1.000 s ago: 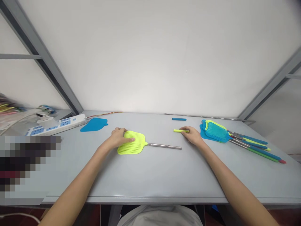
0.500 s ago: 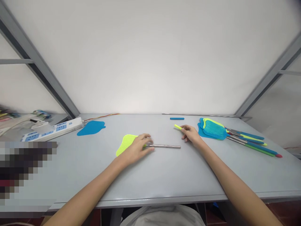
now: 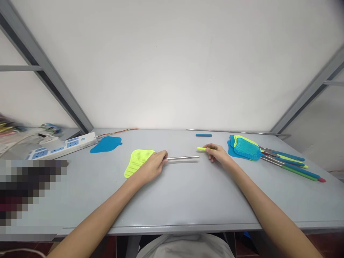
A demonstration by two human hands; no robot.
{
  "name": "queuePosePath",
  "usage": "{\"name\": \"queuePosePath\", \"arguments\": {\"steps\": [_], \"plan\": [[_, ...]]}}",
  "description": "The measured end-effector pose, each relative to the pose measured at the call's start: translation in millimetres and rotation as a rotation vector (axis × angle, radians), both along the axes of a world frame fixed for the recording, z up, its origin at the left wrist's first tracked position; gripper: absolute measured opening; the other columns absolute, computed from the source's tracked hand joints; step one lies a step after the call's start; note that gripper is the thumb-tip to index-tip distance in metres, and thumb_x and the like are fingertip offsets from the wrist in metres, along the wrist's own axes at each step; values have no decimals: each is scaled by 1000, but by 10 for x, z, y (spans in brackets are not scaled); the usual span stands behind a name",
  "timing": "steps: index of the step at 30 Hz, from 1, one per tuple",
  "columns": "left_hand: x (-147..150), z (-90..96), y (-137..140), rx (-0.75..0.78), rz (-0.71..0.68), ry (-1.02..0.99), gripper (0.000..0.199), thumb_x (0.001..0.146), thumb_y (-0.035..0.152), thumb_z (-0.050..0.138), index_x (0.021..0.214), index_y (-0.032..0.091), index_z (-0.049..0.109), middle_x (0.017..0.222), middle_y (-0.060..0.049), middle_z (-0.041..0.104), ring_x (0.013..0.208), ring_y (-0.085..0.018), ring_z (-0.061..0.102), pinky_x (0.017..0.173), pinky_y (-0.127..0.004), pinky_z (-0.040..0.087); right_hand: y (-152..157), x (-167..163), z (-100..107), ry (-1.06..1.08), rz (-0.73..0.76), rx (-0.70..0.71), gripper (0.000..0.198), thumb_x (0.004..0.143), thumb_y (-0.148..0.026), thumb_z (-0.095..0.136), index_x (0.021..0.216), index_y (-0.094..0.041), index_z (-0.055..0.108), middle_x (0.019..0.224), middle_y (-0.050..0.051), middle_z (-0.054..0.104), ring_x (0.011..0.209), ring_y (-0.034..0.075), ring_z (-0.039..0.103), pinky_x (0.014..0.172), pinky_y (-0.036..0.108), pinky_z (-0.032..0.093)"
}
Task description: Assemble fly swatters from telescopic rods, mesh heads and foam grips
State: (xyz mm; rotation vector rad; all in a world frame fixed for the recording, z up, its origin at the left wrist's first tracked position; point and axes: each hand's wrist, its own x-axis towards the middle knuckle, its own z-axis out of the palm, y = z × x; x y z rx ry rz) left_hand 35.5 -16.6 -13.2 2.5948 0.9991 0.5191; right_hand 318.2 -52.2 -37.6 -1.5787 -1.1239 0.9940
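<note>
The yellow fly swatter head is held by the left hand, with the fingers curled around its narrow neck. Part of the head is covered by that hand, so only its far side, full of little holes, can be seen. A shiny metal rod is pointed out of the left hand toward the right hand. A shadow is cast on the table under the rod, so it is lifted a little.

A short yellow tube is pinched by the right hand, between the thumb and fingers. Its tip is turned toward the left hand and is placed just past the end of the rod, a bit nearer the wall. The tube and the rod are kept apart by a small gap. The two hands are spread apart too.

A blue tube is laid behind the yellow one. A pile of fly swatters is stacked to the right of the right hand. A flat blue swatter head is set to the left of the left hand, beside a white power strip.
</note>
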Motion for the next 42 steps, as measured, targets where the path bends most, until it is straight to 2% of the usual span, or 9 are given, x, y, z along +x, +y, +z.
{"name": "queuePosePath", "arguments": {"steps": [3, 12, 28, 42], "plan": [[-15, 23, -1, -16, 9, 14, 16, 85, 25, 25, 77, 20, 38, 70, -1, 48, 63, -15, 42, 55, -26, 30, -6, -7, 10, -2, 53, -5, 21, 68, -24, 51, 86, -15, 57, 42, -4, 43, 35, 7, 42, 35, 18, 37], [-26, -8, 11, -54, 11, -3, 14, 85, 26, 26, 82, 21, 38, 74, 0, 50, 66, -15, 45, 59, -26, 31, -39, -26, 45, -1, 140, -6, 21, 68, -24, 51, 85, -16, 57, 48, -3, 44, 41, 7, 43, 38, 18, 36], [-30, -14, 29, -87, 9, -11, 12, 84, 24, 27, 80, 21, 37, 71, 0, 48, 64, -15, 44, 57, -25, 31, -73, -45, 99, 50, 196, -12, 24, 66, -28, 53, 86, -16, 57, 48, -3, 44, 42, 8, 43, 39, 20, 36], [-8, 26, -13, -104, -18, 6, 17, 83, 26, 28, 80, 20, 44, 75, -1, 51, 68, -15, 47, 62, -26, 35, -84, -82, 94, 23, 193, 10, 23, 66, -30, 53, 83, -15, 57, 47, -4, 42, 41, 8, 42, 39, 21, 37]]}}
